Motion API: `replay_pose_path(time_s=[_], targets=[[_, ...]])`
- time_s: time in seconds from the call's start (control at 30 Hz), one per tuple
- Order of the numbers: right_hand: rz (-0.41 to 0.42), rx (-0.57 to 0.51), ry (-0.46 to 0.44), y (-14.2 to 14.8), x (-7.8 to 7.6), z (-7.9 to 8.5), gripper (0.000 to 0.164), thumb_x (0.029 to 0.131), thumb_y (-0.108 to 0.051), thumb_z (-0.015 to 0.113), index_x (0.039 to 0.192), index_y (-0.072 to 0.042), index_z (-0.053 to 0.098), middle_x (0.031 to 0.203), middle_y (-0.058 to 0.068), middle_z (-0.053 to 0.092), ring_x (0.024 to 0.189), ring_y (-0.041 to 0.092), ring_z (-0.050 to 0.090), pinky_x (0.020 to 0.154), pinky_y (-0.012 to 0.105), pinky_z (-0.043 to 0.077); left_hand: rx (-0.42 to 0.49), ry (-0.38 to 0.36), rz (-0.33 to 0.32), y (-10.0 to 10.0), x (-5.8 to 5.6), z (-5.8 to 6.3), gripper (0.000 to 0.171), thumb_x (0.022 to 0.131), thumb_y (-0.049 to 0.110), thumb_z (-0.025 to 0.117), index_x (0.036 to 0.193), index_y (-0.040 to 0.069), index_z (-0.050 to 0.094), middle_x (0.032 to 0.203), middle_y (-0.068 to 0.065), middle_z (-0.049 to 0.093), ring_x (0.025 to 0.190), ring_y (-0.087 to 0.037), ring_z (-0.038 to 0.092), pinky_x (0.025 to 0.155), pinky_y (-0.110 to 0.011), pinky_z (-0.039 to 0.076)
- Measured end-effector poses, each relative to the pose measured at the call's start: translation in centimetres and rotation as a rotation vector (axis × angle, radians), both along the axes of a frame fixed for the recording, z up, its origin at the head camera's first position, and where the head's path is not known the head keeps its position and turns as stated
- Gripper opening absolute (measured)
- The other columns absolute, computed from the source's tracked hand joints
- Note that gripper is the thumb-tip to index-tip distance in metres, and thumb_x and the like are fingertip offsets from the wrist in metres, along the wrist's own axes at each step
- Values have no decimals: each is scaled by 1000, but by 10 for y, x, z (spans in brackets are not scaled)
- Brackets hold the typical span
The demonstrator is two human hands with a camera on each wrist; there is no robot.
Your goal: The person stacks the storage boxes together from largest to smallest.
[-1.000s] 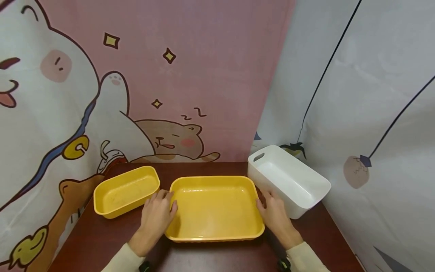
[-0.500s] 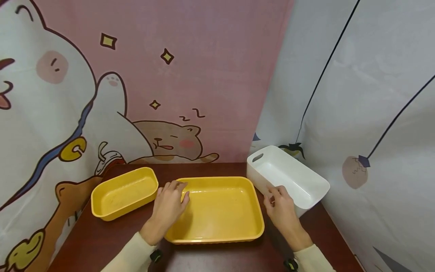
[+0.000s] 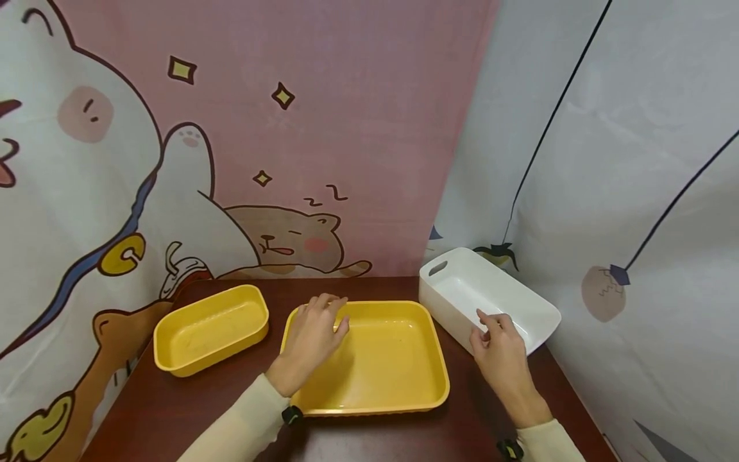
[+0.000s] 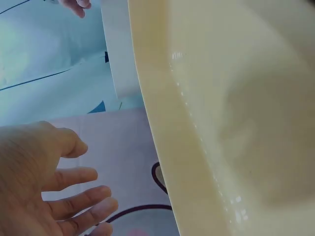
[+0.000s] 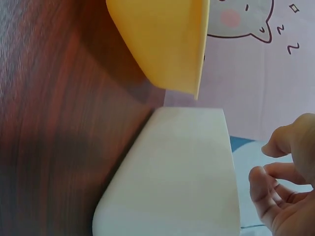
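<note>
currently left grip (image 3: pixel 314 337) hangs wide, right grip (image 3: pixel 503 353) narrower, near two yellow trays (image 3: pixel 210 328) (image 3: pixel 398 359), one white bin (image 3: pixel 456 314).

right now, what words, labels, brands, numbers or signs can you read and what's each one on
"z", smaller, on the pink backdrop
"z", larger, on the same backdrop
None visible on the large yellow tray, small yellow tray or white bin
Dark wrist devices: any markings too small to read
</note>
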State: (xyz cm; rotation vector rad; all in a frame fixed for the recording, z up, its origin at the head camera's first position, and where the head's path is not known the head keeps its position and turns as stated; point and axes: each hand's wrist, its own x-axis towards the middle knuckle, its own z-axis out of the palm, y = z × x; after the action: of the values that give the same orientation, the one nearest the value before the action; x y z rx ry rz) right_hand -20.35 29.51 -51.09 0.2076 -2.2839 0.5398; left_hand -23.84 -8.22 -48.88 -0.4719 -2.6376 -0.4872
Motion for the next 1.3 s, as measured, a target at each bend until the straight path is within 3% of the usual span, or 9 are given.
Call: replay_pose_path(time_s=[0.2, 0.43, 0.83, 1.1, 1.3], targets=[[-49, -25, 7, 11, -1, 4, 37, 83, 3, 80, 119, 11, 75, 99, 29, 65, 76, 38, 68, 63, 53, 58, -1, -16, -35, 15, -7, 4, 42, 100, 31, 74, 139, 16, 72, 131, -7, 72, 116, -29, 67, 90, -47, 55], [-151, -53, -68, 30, 5, 5, 40, 87, -4, 78, 125, 8, 74, 107, 32, 63, 98, 53, 60, 81, 67, 51, -5, -49, -83, 39, -19, 7, 44, 102, 33, 70, 144, 17, 69, 135, -8, 70, 117, -30, 66, 90, -43, 52], [-259, -65, -192, 57, 6, -2, 49, 91, -16, 75, 131, 11, 68, 124, 37, 58, 111, 59, 51, 88, 70, 42, 26, -64, -100, 69, -32, 13, 47, 103, 35, 70, 146, 17, 66, 140, -8, 66, 120, -29, 64, 94, -44, 53], [-358, -162, -382, 74, 1, -9, 71, 96, -21, 69, 148, 21, 45, 142, 44, 39, 133, 61, 33, 99, 73, 37, -9, -85, -108, 84, -42, 10, 46, 106, 41, 64, 146, 19, 67, 138, -5, 66, 124, -26, 63, 95, -43, 55], [-392, -259, -459, 82, -2, -10, 90, 95, -22, 68, 155, 25, 22, 141, 52, 29, 126, 66, 33, 98, 78, 37, -20, -87, -104, 99, -53, 13, 47, 105, 41, 65, 146, 18, 66, 137, -4, 65, 123, -24, 63, 98, -42, 55]])
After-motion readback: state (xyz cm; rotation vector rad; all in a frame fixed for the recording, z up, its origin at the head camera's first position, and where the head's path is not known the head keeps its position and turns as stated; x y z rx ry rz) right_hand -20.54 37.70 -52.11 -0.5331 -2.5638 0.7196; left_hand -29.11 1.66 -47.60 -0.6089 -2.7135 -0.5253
